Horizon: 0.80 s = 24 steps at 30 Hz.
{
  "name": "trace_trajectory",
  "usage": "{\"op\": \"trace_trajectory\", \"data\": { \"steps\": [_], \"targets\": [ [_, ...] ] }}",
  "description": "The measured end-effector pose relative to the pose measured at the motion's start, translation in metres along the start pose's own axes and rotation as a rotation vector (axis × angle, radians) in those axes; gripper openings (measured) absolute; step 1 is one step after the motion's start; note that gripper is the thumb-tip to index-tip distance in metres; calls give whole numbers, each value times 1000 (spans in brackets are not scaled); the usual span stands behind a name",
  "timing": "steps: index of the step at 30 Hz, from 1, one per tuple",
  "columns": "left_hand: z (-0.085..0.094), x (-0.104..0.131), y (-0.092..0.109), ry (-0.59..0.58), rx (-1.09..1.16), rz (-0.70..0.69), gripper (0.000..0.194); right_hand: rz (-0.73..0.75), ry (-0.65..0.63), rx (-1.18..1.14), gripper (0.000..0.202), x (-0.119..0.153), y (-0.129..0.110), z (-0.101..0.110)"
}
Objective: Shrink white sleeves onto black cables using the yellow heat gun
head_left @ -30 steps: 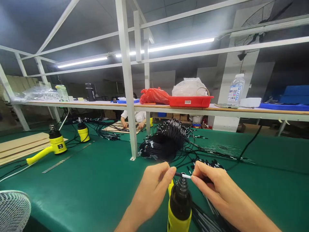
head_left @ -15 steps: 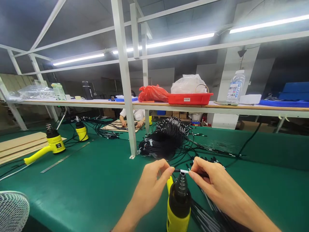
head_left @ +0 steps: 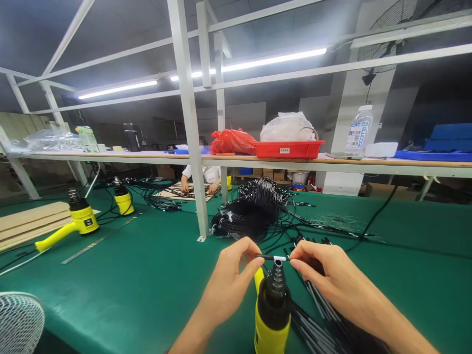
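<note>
A thin black cable with a white sleeve is stretched level between my two hands, just above the nozzle of an upright yellow heat gun. My left hand pinches the cable's left end between thumb and fingertips. On the other side my right hand pinches it close to the right end of the white part. Beneath my right forearm lies a bundle of black cables, partly hidden by the arm.
A big coil of black cable lies beyond my hands, beside a white post. Two more yellow heat guns stand at left. A red tray is on the shelf. Across the table, a co-worker's hands are over a board.
The cable has risen slightly off the nozzle, and its white sleeve sits a little further left, clear of my right fingertips. Both hands keep their pinch.
</note>
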State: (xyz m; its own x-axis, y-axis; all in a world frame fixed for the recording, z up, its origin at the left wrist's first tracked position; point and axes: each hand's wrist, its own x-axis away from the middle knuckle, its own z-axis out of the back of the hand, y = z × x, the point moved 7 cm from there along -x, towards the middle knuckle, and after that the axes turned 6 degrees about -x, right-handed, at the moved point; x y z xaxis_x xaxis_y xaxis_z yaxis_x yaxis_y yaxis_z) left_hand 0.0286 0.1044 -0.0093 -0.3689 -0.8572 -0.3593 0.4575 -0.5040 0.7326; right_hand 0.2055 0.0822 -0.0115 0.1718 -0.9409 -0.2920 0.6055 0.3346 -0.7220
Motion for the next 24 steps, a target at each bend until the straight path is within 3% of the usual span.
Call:
{"op": "trace_trajectory", "data": {
  "steps": [9,24],
  "targets": [
    [-6,0,-2,-49,-143,9,48,22,22,-17,27,2,-8,1],
    [-4,-3,-4,30,23,46,21,-69,-3,-54,20,1,-4,3]
  ]
}}
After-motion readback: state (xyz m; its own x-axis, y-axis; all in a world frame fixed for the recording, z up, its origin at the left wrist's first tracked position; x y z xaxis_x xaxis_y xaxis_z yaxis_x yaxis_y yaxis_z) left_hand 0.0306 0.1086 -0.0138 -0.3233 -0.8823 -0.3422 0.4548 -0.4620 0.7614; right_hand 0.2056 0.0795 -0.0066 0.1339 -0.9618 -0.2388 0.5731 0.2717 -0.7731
